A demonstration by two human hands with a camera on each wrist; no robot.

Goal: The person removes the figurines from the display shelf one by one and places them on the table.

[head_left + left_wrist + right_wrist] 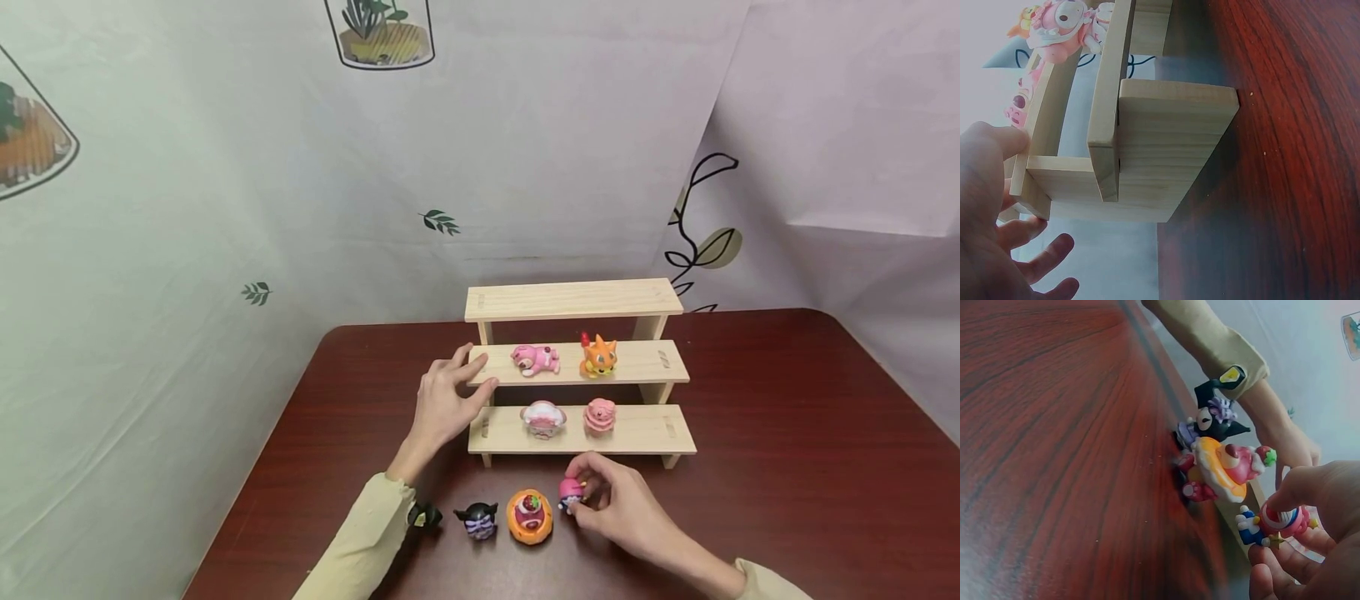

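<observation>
The left hand (pixel 444 406) holds the left end of the wooden stand's (pixel 573 300) middle shelf (pixel 645 361) between thumb and fingers. The right hand (pixel 621 507) pinches a pink-and-blue toy (pixel 571 490) in front of the bottom shelf (pixel 645 430), beside an orange-ringed toy (pixel 529 517) on the table (pixel 795 467). The middle shelf bears 2 small figures (pixel 536 360).

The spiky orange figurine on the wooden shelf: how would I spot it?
On the dark red table stands a pale wooden stepped shelf. On its middle tier, the spiky orange figurine sits right of a reclining pink figurine. Its orange colour and pointed top set it apart.
</observation>
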